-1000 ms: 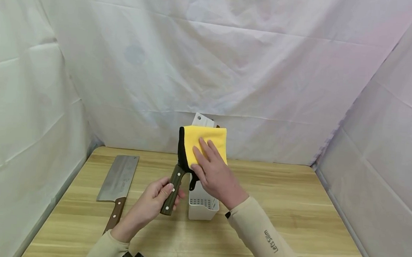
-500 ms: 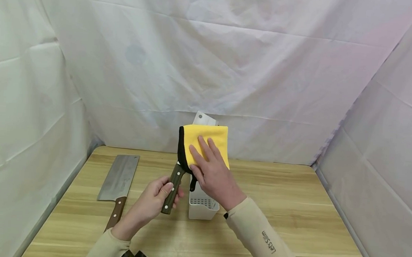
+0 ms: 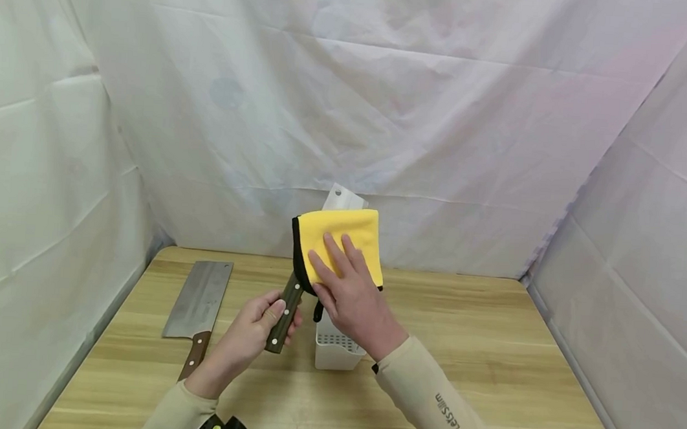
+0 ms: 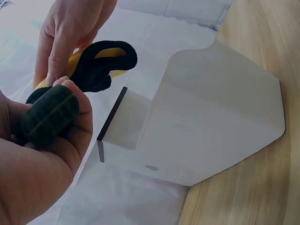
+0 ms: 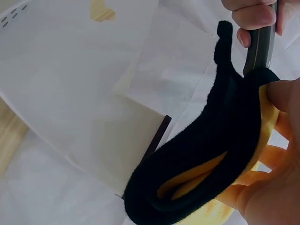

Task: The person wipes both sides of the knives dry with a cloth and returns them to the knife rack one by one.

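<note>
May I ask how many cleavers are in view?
2: a green-handled cleaver in the left hand, blade mostly covered by yellow cloth; a brown-handled cleaver on the table at left. The white holder may hide more.

Sleeved left forearm [image 3: 180, 413] and right forearm [image 3: 434, 397] converge from below. Left hand [image 3: 254, 328]: fingers curled in a grip, thumb uppermost. Right hand [image 3: 355, 304]: back facing upward, fingers extended and slightly spread, thumb set apart from them.

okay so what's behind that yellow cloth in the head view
A white panel with a hole shows above the top of the yellow cloth. The rest, including whatever the dark handle joins, is covered.
</note>
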A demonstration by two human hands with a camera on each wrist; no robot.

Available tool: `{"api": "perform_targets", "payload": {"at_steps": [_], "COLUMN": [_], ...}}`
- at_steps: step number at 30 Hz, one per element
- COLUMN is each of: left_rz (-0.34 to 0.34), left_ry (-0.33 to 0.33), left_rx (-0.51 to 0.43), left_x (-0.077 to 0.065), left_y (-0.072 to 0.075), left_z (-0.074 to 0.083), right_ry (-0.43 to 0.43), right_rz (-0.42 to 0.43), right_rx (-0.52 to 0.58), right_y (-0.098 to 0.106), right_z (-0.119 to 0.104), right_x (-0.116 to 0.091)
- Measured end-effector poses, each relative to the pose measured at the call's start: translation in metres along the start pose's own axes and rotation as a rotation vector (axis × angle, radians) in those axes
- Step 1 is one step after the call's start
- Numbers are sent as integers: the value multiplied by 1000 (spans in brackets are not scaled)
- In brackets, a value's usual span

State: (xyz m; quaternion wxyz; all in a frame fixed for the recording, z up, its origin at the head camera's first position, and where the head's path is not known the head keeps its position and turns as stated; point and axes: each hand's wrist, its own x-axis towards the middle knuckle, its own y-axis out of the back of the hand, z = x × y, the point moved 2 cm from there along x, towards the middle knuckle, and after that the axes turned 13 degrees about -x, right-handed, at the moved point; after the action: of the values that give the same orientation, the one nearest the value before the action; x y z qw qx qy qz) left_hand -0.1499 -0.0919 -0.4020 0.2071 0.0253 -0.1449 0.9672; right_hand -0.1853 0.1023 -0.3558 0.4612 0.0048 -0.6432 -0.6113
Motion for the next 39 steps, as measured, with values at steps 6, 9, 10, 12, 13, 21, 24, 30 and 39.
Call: {"api": "perform_targets", "payload": {"at_steps": [6, 9, 10, 12, 13, 21, 24, 30, 39], "left_rz": [-24, -36, -39, -42, -42, -34, -37, -38, -31], "left_ry": [-9, -12, -11, -8, -10, -28, -32, -30, -39], "left_rx": [-2, 6, 5, 6, 5, 15, 19, 14, 27], "left_x": [-2, -2, -2, -2, -2, -4, -4, -5, -3], "left_y": [0, 0, 0, 0, -1, 0, 0, 1, -1], "left_z": [-1, -2, -2, -3, -3, -1, 0, 1, 3], "right_ry": [-6, -13, -14, -14, -16, -20, 0, 35, 18], "right_rz": [-6, 5, 12, 15, 14, -55, -98, -100, 10], "right_rx": [4, 22, 26, 30, 31, 50, 40, -59, -109], "right_y": [-1, -1, -1, -1, 0, 2, 3, 0, -7], "right_z": [3, 8, 9, 12, 13, 15, 14, 11, 4], "right_x": [1, 2, 3, 4, 5, 10, 8, 5, 5]}}
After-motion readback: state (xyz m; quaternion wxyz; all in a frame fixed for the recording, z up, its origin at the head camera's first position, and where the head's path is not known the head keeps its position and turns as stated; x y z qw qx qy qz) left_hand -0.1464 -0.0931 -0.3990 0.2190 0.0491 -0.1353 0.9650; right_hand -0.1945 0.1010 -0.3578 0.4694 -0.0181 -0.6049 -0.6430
